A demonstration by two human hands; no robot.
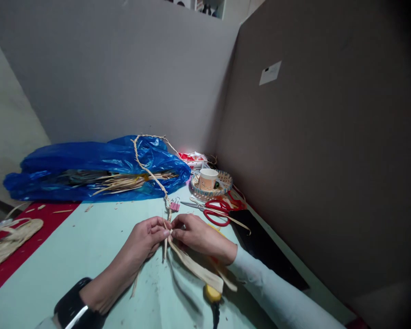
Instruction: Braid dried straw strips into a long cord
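A braided cord of pale dried plant strips [153, 176] runs from the blue bag down to my hands. My left hand [150, 234] pinches its lower end between thumb and fingers. Close against it, my right hand [198, 232] is closed on the same braid, its fingertips almost touching the left ones. Loose flat strips [196, 267] hang from the pinch toward me, one of them broad. Just beyond my fingers, a pink binder clip [175, 206] sits by the braid. The exact crossing of strips under my fingertips is hidden.
Red-handled scissors [217, 212] lie right of my hands, near a black flat object [267, 249]. Behind stands a paper cup [208, 179] in a woven tray [196, 188]. A blue plastic bag [71, 155] holds dried strips. A woven piece [15, 240] lies left; a yellow-and-black tool [213, 294] lies in front.
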